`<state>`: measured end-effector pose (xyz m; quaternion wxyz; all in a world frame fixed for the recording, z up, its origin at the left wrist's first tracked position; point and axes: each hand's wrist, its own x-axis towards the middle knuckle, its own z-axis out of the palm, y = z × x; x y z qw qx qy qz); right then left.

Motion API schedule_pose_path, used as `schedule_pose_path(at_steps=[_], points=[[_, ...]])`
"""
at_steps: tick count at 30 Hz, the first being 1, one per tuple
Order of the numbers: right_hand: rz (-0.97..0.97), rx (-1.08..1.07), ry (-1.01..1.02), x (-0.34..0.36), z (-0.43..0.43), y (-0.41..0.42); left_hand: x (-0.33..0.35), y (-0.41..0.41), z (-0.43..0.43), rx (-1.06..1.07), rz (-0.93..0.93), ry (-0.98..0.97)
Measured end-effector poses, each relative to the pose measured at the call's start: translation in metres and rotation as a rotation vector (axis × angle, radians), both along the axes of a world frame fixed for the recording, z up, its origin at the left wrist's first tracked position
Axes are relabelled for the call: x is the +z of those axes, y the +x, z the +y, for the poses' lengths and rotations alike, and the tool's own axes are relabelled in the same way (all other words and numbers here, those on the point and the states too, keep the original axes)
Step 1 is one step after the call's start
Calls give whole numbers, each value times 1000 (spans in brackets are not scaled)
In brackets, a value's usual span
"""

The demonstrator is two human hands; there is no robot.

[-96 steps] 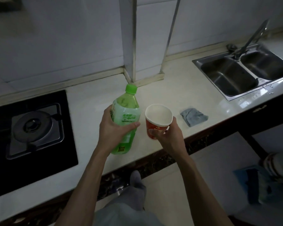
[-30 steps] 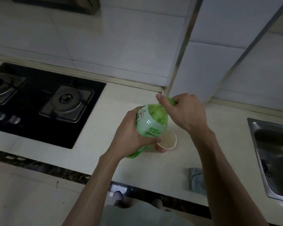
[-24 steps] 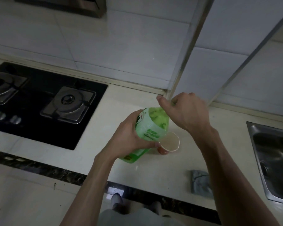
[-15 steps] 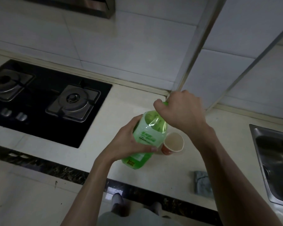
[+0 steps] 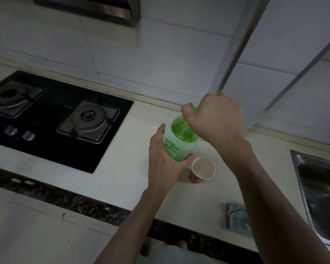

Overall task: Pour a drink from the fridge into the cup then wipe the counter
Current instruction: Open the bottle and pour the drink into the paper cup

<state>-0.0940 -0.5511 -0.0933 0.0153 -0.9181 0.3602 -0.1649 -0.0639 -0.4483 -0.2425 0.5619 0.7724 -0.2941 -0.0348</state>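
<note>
A green plastic drink bottle (image 5: 177, 140) is held above the pale counter (image 5: 133, 168), its base hidden behind my left hand. My left hand (image 5: 163, 161) grips its body around the label. My right hand (image 5: 214, 119) is curled over the bottle's neck, fingers closed round the green cap (image 5: 194, 109), of which only a sliver shows. A red paper cup (image 5: 202, 170) with a white inside stands upright on the counter just right of the bottle, untouched by either hand. A grey-blue cloth (image 5: 236, 219) lies crumpled near the counter's front edge.
A black two-burner gas hob (image 5: 46, 117) fills the counter's left part. A steel sink (image 5: 320, 191) sits at the right edge. A range hood (image 5: 95, 8) hangs above the hob. White tiled wall and a boxed column (image 5: 236, 44) stand behind.
My right hand left the cup and went to the bottle's cap, where it stays. The bottle rose off the counter and clear of the cup, so the whole cup now shows.
</note>
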Motion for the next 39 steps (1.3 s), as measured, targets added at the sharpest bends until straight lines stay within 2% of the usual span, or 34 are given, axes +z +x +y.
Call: schedule_pose_path(at_steps=[3,12,16,20,27,35,39], points=[[5,-33,34,-2,-6,-8,-3,-2,-4,1,-53,1],[-15,-61,87,-5,-15,-11,-17,-10,-18,18,-12,5],[27,-55,34,0,-24,-12,-12,-13,-19,40,-50,-4],[62,-31,-11,-2,-30,-12,-3,-5,-17,39,-106,82],[-91,-7,31,-12,-43,-10,30,34,3,-248,-32,169],[-248,15,105,-9,-49,-13,63,61,7,-357,-113,273],[-337,164,71,-6,-47,-18,74,69,12,-526,89,255]])
